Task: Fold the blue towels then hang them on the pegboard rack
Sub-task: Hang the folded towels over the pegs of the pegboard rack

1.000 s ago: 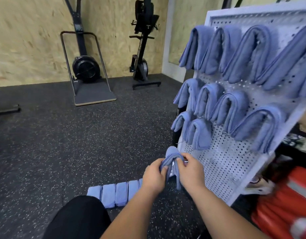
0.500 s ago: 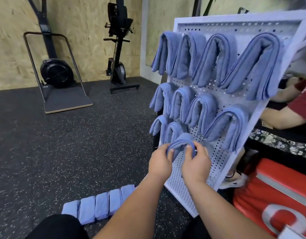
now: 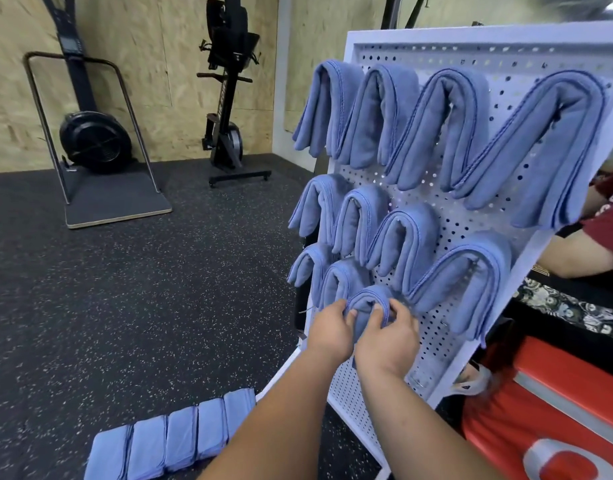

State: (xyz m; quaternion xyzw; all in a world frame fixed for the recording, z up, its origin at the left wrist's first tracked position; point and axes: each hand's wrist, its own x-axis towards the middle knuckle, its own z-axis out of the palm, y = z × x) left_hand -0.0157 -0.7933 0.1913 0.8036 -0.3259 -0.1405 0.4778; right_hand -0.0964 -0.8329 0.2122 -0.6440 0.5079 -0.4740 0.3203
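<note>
Here the folded towel [image 3: 368, 299] arches between both hands (pinched).

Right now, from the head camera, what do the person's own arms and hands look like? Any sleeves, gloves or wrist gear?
Both the left hand and the right hand are bare: no gloves, and no rings that show. The left forearm and the right forearm are bare to the bottom edge of the frame, with no sleeve, watch or band in view.
</note>
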